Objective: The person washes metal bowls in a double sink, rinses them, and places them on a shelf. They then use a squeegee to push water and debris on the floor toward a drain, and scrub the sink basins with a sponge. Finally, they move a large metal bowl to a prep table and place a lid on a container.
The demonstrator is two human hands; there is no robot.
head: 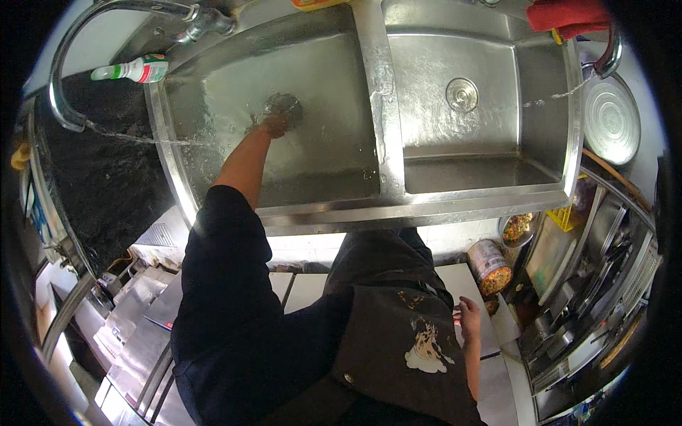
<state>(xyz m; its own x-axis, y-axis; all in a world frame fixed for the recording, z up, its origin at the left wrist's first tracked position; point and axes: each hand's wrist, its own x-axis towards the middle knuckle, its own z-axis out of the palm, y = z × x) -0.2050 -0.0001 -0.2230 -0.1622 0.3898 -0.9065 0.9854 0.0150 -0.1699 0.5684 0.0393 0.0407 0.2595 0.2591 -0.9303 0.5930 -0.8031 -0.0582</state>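
My left hand (275, 124) is underwater in the left basin of a stainless steel double sink (391, 112), touching or just beside a dark round shape (287, 105), apparently the drain. Ripples blur its fingers, so whether it grips anything is unclear. Water runs from the left chrome faucet (66, 109) into this cloudy, filled basin. Another stream falls from the right faucet (610, 58) into the shallowly wet right basin, where a metal drain strainer (462, 95) shows. Beside my dark, stained apron (399, 341) hangs my right hand (469, 314), fingers loosely bent and holding nothing.
A white and green plastic bottle (146, 69) lies by the left rim. Red cloth (567, 16) hangs near the right faucet, above a round metal lid (610, 120). Below right stand a bucket of food scraps (490, 266), a bowl (518, 230) and racked metal pans (607, 239).
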